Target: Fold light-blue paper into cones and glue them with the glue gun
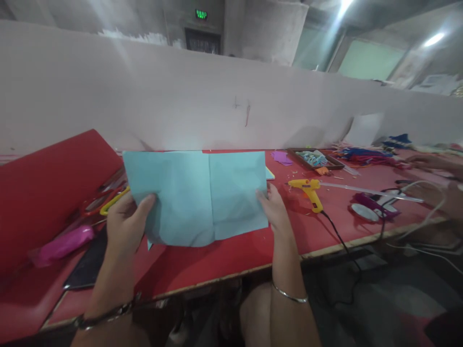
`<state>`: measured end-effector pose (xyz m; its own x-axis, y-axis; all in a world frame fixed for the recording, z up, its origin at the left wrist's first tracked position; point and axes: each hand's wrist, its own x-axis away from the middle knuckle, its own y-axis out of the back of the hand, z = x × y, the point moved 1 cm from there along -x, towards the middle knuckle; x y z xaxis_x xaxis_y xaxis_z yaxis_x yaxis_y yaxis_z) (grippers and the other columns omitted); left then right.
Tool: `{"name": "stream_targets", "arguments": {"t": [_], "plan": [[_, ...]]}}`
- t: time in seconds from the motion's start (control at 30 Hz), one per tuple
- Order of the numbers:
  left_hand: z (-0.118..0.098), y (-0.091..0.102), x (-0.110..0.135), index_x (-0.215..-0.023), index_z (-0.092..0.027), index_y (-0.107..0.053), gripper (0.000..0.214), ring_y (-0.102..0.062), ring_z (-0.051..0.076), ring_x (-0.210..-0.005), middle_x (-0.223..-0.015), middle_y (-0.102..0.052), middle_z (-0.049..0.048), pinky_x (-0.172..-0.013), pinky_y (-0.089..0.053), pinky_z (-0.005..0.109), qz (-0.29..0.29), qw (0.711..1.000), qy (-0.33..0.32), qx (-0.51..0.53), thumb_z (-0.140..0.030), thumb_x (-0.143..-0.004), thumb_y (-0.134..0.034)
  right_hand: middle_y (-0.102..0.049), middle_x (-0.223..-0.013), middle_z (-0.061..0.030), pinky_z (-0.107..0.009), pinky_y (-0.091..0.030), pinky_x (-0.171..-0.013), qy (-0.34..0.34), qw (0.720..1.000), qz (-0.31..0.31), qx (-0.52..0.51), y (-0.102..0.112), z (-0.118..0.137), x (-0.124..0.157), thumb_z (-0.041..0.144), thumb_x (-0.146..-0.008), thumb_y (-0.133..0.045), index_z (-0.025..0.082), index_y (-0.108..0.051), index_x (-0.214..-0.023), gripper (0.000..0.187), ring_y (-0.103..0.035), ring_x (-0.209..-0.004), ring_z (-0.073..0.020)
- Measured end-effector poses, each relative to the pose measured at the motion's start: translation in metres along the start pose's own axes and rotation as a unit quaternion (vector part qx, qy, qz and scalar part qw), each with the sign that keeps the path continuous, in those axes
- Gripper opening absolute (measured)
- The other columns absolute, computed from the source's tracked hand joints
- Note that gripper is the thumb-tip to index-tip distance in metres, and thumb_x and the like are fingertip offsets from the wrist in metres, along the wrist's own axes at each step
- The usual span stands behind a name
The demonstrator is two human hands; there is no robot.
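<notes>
I hold a light blue sheet of paper [197,195] up over the red table [217,260]. It is unfolded, with a vertical crease down its middle. My left hand [126,224] grips its left edge, thumb on the front. My right hand [275,209] pinches its right edge. Both wrists wear thin metal bracelets.
A yellow glue gun [307,189] with a black cord lies right of the sheet. Scissors with red and yellow handles [108,200], a pink object [63,246] and a dark phone [88,265] lie left. A tray of small items [314,159] is behind. Another person's hands [434,166] work at far right.
</notes>
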<state>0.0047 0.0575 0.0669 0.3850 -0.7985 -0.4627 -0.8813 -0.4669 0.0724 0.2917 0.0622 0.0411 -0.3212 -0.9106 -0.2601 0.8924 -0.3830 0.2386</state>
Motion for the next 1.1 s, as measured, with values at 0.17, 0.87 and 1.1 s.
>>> {"name": "stream_targets", "arguments": {"t": [0.17, 0.87, 1.1], "plan": [[-0.002, 0.008, -0.004, -0.082, -0.029, -0.066, 0.021, -0.066, 0.02, -0.079, -0.078, -0.07, -0.0116, -0.058, -0.051, 0.031, -0.002, 0.997, 0.052, 0.054, -0.035, -0.062, -0.062, -0.055, -0.07, 0.0001, -0.023, -0.038, -0.062, 0.026, 0.988, -0.031, -0.15, 0.004, 0.016, 0.005, 0.04, -0.075, -0.053, 0.015, -0.055, -0.078, 0.025, -0.047, -0.065, -0.0115], [-0.017, 0.013, 0.0, -0.048, -0.018, -0.042, 0.037, -0.038, 0.002, -0.041, -0.043, -0.034, -0.0088, -0.037, -0.021, 0.02, -0.14, 0.989, 0.012, -0.039, -0.042, -0.075, -0.051, -0.02, -0.053, 0.0072, -0.023, -0.017, -0.046, 0.079, 0.995, -0.037, -0.057, 0.008, 0.028, 0.012, 0.05, -0.079, -0.045, 0.02, -0.027, -0.056, 0.043, -0.02, -0.05, -0.0068], [-0.019, 0.018, 0.002, -0.05, -0.013, -0.027, 0.05, -0.06, 0.011, -0.072, -0.047, -0.036, -0.0075, -0.042, -0.017, 0.021, -0.153, 0.984, -0.017, -0.091, -0.05, -0.079, -0.044, -0.021, -0.056, 0.0065, -0.023, -0.018, -0.047, 0.059, 0.992, -0.051, -0.096, 0.012, 0.017, 0.005, 0.051, -0.077, -0.047, 0.02, -0.029, -0.057, 0.042, -0.021, -0.053, -0.0076]]}}
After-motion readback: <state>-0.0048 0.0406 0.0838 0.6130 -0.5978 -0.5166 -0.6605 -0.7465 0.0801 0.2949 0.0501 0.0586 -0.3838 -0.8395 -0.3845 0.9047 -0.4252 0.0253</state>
